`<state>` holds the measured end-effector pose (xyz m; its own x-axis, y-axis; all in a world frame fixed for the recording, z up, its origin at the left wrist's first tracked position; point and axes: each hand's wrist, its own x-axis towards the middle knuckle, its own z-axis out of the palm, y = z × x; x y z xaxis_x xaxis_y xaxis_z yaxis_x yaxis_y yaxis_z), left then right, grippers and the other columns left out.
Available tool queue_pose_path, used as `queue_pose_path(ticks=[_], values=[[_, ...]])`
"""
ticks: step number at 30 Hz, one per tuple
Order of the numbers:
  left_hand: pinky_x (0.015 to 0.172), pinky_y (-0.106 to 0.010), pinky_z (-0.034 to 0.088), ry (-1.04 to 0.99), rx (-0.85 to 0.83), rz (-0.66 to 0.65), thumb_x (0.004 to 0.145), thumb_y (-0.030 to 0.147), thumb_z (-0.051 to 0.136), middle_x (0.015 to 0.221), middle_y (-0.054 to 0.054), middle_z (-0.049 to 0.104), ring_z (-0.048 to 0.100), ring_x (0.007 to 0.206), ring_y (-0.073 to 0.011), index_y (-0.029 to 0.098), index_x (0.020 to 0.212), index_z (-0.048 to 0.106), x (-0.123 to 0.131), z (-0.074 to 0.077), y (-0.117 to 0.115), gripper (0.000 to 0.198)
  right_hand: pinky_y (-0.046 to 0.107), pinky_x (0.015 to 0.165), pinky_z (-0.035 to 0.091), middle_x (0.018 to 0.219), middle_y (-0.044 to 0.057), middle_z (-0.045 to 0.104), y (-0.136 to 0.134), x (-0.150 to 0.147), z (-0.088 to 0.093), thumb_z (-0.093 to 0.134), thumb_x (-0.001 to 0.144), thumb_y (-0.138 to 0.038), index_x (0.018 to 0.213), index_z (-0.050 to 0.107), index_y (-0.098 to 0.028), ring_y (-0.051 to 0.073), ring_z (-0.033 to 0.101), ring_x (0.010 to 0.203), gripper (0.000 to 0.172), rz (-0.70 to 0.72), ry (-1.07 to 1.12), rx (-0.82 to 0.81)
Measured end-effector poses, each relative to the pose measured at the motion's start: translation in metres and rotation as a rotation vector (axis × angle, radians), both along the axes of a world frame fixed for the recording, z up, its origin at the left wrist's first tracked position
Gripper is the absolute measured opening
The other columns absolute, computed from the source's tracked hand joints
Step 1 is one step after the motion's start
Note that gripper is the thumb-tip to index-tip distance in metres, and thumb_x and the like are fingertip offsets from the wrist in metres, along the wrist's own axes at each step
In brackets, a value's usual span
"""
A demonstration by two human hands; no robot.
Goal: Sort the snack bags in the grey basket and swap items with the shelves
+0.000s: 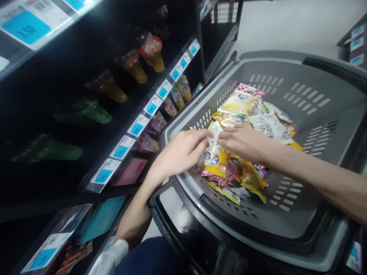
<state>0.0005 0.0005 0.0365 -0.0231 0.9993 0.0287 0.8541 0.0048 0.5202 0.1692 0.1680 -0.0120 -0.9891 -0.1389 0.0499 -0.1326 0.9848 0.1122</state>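
Observation:
Both of my hands reach into a grey plastic shopping basket (329, 86) holding a pile of small snack packets. My left hand (183, 149) comes over the near-left rim, its thumb and fingers closed on a yellow and white snack packet (215, 158). From the right, my right hand (242, 139) has its fingers curled onto the same packet's upper end; its fingertips are partly hidden. Behind them lies a pale yellow packet (241, 101). A whitish packet (272, 128) rests beyond my right wrist, and a yellow packet (252, 175) sits below it.
Dark store shelves (94, 46) stand at the left, with cone-shaped plastic cups (153, 51) and a row of blue price labels (137, 128). The basket's black handle (169, 238) lies at its near side. A pale floor (275, 26) shows beyond, with another labelled shelf (357, 46) at far right.

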Motion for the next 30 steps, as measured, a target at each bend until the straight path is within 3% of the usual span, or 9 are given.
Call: queue_pose_path(ticks=[4,8,11,15,17,19,22,25,30], values=[[0.106,-0.041,0.049,0.008,0.082,0.028,0.107,0.028,0.043,0.125,-0.008,0.072,0.065,0.118,-0.0241,0.016,0.125,0.067,0.0,-0.003,-0.001,0.032,0.035,0.078,0.039,0.086,0.006,0.07,-0.001,0.0,0.009,0.057,0.095,-0.009,0.089,0.067,-0.018,0.024,0.06,0.092,0.014,-0.003,0.026,0.034],[0.121,-0.042,0.043,-0.048,0.152,0.108,0.108,0.037,0.049,0.141,-0.01,0.064,0.058,0.135,-0.023,0.018,0.137,0.059,-0.001,-0.004,-0.003,0.036,0.034,0.071,0.039,0.092,0.008,0.068,0.003,0.005,0.015,0.049,0.094,-0.007,0.095,0.063,-0.016,0.021,0.058,0.08,0.016,-0.153,0.089,-0.061],[0.126,-0.042,0.04,-0.115,0.178,0.153,0.106,0.049,0.055,0.151,-0.011,0.057,0.053,0.143,-0.0237,0.02,0.146,0.053,-0.002,-0.005,-0.004,0.049,0.032,0.066,0.038,0.095,0.008,0.066,0.006,0.009,0.021,0.042,0.097,-0.01,0.099,0.061,-0.016,0.018,0.054,0.072,0.02,-0.286,0.224,-0.226],[0.125,-0.045,0.041,-0.264,0.189,0.142,0.093,0.063,0.07,0.156,-0.013,0.054,0.051,0.145,-0.0277,0.021,0.157,0.042,-0.006,-0.01,-0.003,0.081,0.035,0.076,0.049,0.094,0.005,0.066,0.002,0.012,0.033,0.048,0.098,-0.02,0.097,0.061,-0.018,0.02,0.063,0.082,0.013,-0.487,0.451,-0.618],[0.12,-0.046,0.047,-0.344,0.214,0.139,0.089,0.068,0.072,0.149,-0.014,0.059,0.057,0.139,-0.0298,0.021,0.158,0.041,-0.008,-0.012,-0.002,0.089,0.036,0.074,0.053,0.095,0.005,0.068,-0.003,0.011,0.037,0.055,0.096,-0.026,0.096,0.061,-0.019,0.02,0.065,0.08,0.009,-0.605,0.451,-0.933],[0.105,-0.041,0.056,-0.408,0.25,0.15,0.091,0.069,0.07,0.138,-0.012,0.067,0.067,0.123,-0.0287,0.021,0.153,0.049,-0.009,-0.013,-0.003,0.081,0.035,0.066,0.057,0.099,0.007,0.07,-0.007,0.009,0.039,0.063,0.094,-0.032,0.096,0.061,-0.021,0.02,0.068,0.078,0.011,-0.705,0.417,-1.297],[0.071,-0.03,0.059,-0.538,0.281,0.258,0.1,0.065,0.058,0.099,-0.007,0.076,0.072,0.079,-0.0191,0.019,0.116,0.07,-0.008,-0.015,-0.003,0.05,0.033,0.059,0.061,0.099,0.01,0.071,-0.01,0.005,0.04,0.076,0.087,-0.038,0.089,0.064,-0.02,0.021,0.069,0.08,0.021,-0.784,0.334,-1.68],[0.049,-0.024,0.049,-0.701,0.331,0.4,0.102,0.064,0.054,0.07,-0.002,0.067,0.06,0.053,-0.013,0.017,0.083,0.067,-0.008,-0.018,-0.002,0.053,0.034,0.062,0.065,0.099,0.011,0.071,-0.009,0.005,0.042,0.083,0.083,-0.046,0.082,0.07,-0.018,0.021,0.068,0.081,0.031,-0.748,0.189,-1.859],[0.038,-0.021,0.044,-0.871,0.462,0.485,0.097,0.064,0.065,0.065,0.001,0.061,0.054,0.047,-0.0107,0.019,0.075,0.064,-0.009,-0.022,0.003,0.05,0.036,0.072,0.069,0.112,0.011,0.073,-0.006,0.012,0.043,0.083,0.086,-0.048,0.094,0.078,-0.02,0.025,0.07,0.101,0.03,-0.523,0.088,-1.957]])
